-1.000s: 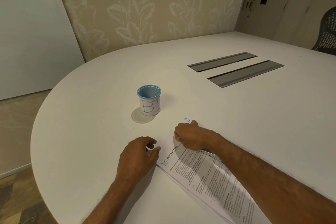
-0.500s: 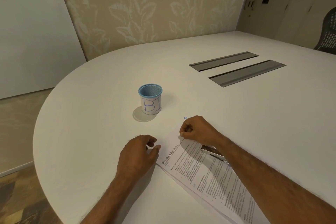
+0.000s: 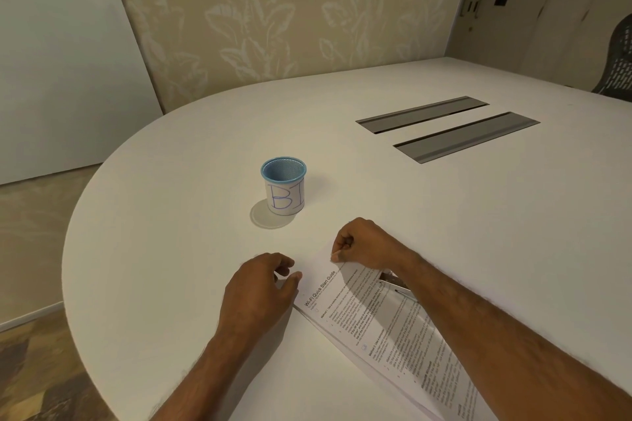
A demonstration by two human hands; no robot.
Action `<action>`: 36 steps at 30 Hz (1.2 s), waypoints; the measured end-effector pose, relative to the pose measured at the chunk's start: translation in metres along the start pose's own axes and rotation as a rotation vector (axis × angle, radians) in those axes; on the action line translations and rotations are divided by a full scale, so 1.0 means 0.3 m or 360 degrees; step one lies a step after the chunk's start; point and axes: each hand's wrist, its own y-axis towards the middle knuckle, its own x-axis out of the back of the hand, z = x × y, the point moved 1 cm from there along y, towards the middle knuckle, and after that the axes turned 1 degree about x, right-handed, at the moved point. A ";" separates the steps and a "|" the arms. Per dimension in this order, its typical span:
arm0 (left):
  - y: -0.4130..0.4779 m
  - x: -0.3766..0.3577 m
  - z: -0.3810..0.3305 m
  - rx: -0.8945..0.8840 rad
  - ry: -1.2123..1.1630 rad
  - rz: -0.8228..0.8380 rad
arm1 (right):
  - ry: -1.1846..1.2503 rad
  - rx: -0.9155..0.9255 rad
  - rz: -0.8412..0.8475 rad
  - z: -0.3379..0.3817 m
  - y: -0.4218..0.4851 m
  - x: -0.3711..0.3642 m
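A printed paper sheet (image 3: 379, 321) headed "Wi-Fi Quick Start Guide" lies on the white table (image 3: 171, 249) near the front edge. My right hand (image 3: 362, 244) pinches the sheet's far corner with curled fingers and lifts it a little. My left hand (image 3: 263, 287) rests on the table with its fingers curled on the sheet's left corner. A blue mesh cup (image 3: 284, 186) with a white label marked "B1" stands upright beyond both hands. A dark flat object (image 3: 393, 282) shows under the lifted sheet by my right wrist.
Two grey cable slots (image 3: 448, 128) are set into the table at the back right. A mesh office chair (image 3: 619, 61) stands at the far right. The table's curved edge runs along the left, with floor beyond it.
My right hand has drawn the sheet's far corner back toward me and raised it, covering the small blue mark seen earlier. My left hand has stayed in place.
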 end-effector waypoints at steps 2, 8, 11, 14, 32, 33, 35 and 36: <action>0.000 -0.001 0.001 0.0000 0.0000 0.0005 | 0.0004 -0.0027 0.0028 0.000 0.004 0.005; 0.003 0.001 0.006 0.0000 -0.0012 -0.0007 | 0.0069 -0.0020 -0.0033 -0.018 -0.003 0.040; 0.006 0.004 0.009 0.0009 -0.0023 -0.0016 | 0.0062 -0.0004 -0.0116 -0.019 -0.004 0.043; 0.010 0.004 0.006 0.0007 -0.0024 -0.0020 | 0.0049 -0.0004 -0.0151 -0.017 0.003 0.035; 0.014 -0.012 0.009 0.0011 -0.0011 0.0031 | -0.0155 -0.0123 -0.0009 0.005 0.025 0.008; 0.015 -0.014 0.011 0.0012 -0.0010 0.0036 | -0.0151 -0.0128 0.0012 0.006 0.026 0.008; 0.016 -0.014 0.011 0.0015 -0.0012 0.0035 | -0.0162 -0.0134 0.0056 0.008 0.026 0.007; 0.017 -0.014 0.011 0.0013 -0.0012 0.0030 | -0.0184 -0.0127 0.0075 0.011 0.025 0.007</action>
